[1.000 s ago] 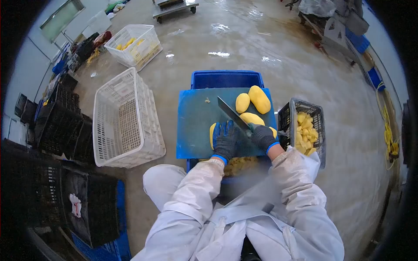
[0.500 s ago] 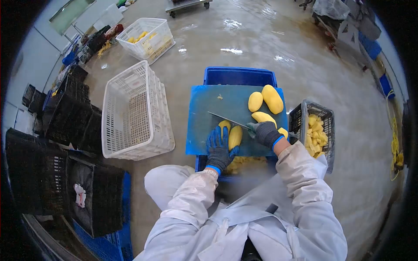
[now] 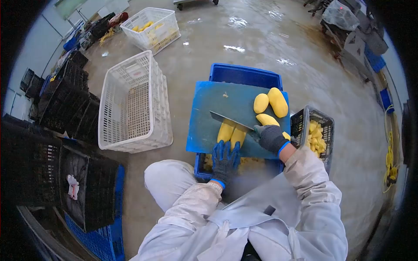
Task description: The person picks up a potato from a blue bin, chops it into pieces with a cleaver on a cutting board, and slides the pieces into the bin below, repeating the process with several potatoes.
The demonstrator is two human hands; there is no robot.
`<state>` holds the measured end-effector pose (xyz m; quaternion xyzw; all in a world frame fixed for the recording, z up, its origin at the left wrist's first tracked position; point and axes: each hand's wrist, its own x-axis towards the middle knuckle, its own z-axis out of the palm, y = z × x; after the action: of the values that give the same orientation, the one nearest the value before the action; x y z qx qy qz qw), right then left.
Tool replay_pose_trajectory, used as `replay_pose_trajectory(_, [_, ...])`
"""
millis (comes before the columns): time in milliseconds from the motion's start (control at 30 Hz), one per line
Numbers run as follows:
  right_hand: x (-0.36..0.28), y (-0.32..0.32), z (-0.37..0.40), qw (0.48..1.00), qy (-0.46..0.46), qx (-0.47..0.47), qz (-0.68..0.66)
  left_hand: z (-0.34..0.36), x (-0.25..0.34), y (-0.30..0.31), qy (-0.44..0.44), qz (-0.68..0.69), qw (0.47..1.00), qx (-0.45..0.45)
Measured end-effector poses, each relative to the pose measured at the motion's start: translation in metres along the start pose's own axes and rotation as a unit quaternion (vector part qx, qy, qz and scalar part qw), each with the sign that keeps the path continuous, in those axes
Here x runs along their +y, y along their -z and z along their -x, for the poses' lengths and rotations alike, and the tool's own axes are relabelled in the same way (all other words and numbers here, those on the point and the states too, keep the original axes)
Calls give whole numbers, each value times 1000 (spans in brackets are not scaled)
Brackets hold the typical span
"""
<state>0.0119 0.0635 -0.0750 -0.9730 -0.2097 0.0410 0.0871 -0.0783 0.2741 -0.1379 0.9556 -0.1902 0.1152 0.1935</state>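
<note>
My right hand (image 3: 271, 138), in a dark glove, is closed on the handle of a knife (image 3: 230, 120). Its broad blade lies across two long yellow pieces (image 3: 226, 131) that look like peeled potato, side by side on a blue cutting board (image 3: 204, 102). With gloved fingers on their near ends, my left hand (image 3: 225, 162) holds both pieces at the board's front edge. Whole peeled potatoes (image 3: 278, 102) and a smaller one (image 3: 261, 103) lie at the board's right, above a tapered piece (image 3: 267, 119); another piece shows partly beside my right wrist.
The board rests on a blue bin (image 3: 246, 76) with yellow bits inside. A dark crate (image 3: 329, 130) of yellow chunks stands to its right. White crates (image 3: 157, 93) stand left, another (image 3: 173, 32) behind holding yellow pieces. Black crates (image 3: 93, 195) line the far left.
My left hand has drawn back toward me, to the near ends of the two pieces. The knife now lies across them, its blade turned broader to view. The camera view has shifted slightly.
</note>
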Motion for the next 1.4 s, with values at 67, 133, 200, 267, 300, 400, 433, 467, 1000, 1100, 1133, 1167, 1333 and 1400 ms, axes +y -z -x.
replay_pose_trajectory(67, [-6, -15, -7, 999, -33, -41, -8, 1, -1, -1, 1, 9, 1000, -3])
replay_pose_trajectory(133, [-5, -31, -17, 999, -29, -14, -14, -1, -1, 2, -1, 14, 1000, 2])
replay_pose_trajectory(200, [1, -36, -17, 1000, -6, 7, -14, 1, 2, 6, 1, 22, 1000, 5])
replay_pose_trajectory(267, [5, -34, -14, 1000, -8, 16, -16, 2, -2, 2, -12, -6, 1000, 19])
replay_pose_trajectory(300, [-1, -16, -6, 1000, -15, 8, -18, 1, -2, -2, -13, -19, 999, 28])
replay_pose_trajectory(400, [-12, 1, 19, 999, 9, 34, -26, 3, 0, 6, 0, -11, 1000, 5])
replay_pose_trajectory(433, [-11, 10, 20, 998, 26, 62, -22, 2, 1, 7, 3, -6, 1000, -2])
replay_pose_trajectory(467, [-11, 19, 22, 1000, 7, -26, -14, 2, 1, 7, 7, -1, 1000, -8])
replay_pose_trajectory(1000, [-29, 12, 28, 999, -9, 25, -31, 4, 0, 5, 13, 11, 1000, -10])
replay_pose_trajectory(1100, [-29, 25, 35, 995, -25, -83, 39, 3, 0, 3, 17, 16, 1000, -14])
replay_pose_trajectory(1133, [-29, 23, 36, 994, -30, -101, 39, 4, 0, 4, 17, 22, 999, -15])
replay_pose_trajectory(1167, [-26, 14, 34, 995, -24, -86, 33, 4, -1, 5, 16, 26, 999, -16])
replay_pose_trajectory(1333, [-24, -38, 9, 995, -49, -90, 4, 1, -5, -4, 4, 2, 1000, -7])
replay_pose_trajectory(1400, [-24, -37, 14, 998, -24, -57, 2, 6, -4, -1, 4, 13, 1000, -14])
